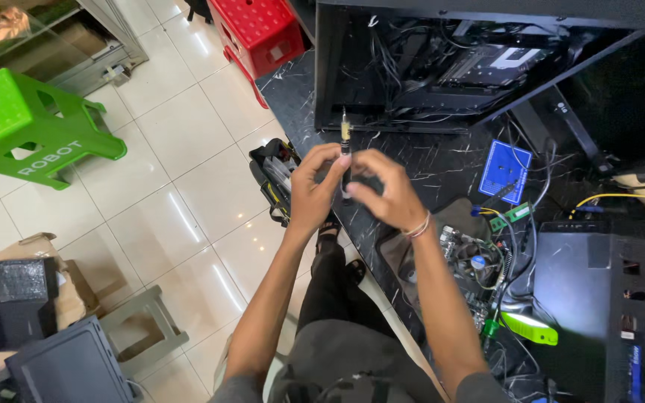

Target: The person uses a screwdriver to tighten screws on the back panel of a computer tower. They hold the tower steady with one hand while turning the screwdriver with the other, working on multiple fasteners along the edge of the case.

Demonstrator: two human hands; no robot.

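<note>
Head view: you are holding a screwdriver [345,160] upright just in front of the open computer case [442,67], above the worktop [412,160] edge. Your left hand [312,190] is pinching its shaft; your right hand [383,190] is pinching the handle. Judgement: keep the tool vertical and both grips firm while working.

We see bright, even light on the white floor tiles [188,186], which carry streaks of glare; the open computer case [442,67] stays dark inside (edges bend slightly).
</note>
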